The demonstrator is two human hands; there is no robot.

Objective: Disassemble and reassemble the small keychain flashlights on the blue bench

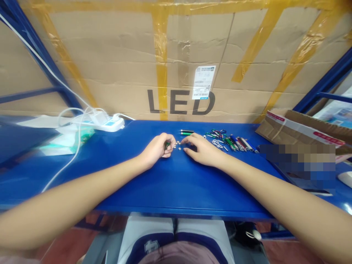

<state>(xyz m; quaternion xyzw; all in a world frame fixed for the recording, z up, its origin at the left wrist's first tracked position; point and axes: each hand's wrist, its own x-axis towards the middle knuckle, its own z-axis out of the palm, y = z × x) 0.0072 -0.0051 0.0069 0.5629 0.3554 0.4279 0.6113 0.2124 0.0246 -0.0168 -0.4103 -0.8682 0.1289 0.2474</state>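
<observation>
My left hand (161, 146) is closed around a small green tube (166, 145), mostly hidden by the fingers. Just right of it, several small silver round pieces (178, 143) that look like button cells lie on the blue table (176, 183). My right hand (202, 149) reaches over these pieces with thumb and forefinger apart, the fingertip close to them; whether it touches one I cannot tell. Behind both hands lies a green metal tube (187, 132) with silver ends.
Right of my right hand lie carabiner clips (217, 134), silver rings (217, 143) and a row of coloured penlight-like tubes (239, 143). An open cardboard box (299, 128) stands further right. At left are a white power strip (112, 124) with cables and a green-white packet (66, 141). A large carton (123, 66) walls the back.
</observation>
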